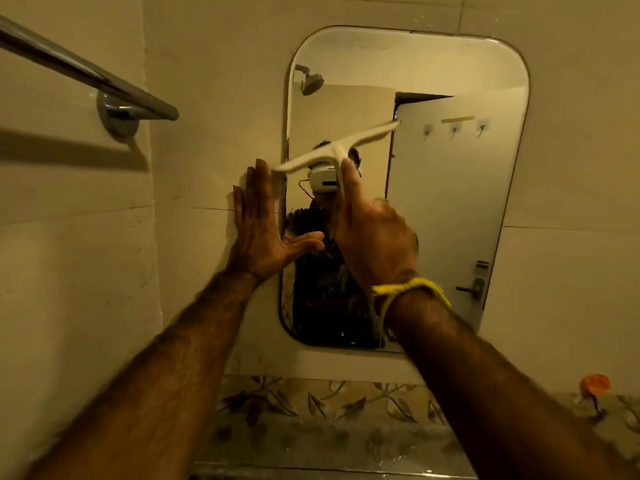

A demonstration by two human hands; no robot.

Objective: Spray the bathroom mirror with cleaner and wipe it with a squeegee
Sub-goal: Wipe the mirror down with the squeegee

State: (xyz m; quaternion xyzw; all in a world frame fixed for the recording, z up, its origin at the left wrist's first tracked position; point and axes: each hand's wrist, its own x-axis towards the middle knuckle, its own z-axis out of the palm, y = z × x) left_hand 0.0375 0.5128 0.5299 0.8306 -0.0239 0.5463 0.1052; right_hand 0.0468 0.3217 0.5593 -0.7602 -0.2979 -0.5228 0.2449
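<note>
A rounded rectangular mirror (450,209) hangs on the tiled wall ahead. My right hand (374,237) grips the handle of a white squeegee (332,148); its blade is tilted, left end low near the mirror's left edge, right end high. My left hand (258,230) lies flat with spread fingers on the wall tile just left of the mirror, thumb reaching over the mirror's edge. A yellow band (412,289) circles my right wrist. The mirror's lower left part looks wet and streaked. No spray bottle is in view.
A chrome towel bar (86,74) juts from the wall at upper left. Below the mirror runs a leaf-patterned tile band (329,403). An orange hook or cap (594,384) sits at lower right. The mirror reflects a shower head and a door.
</note>
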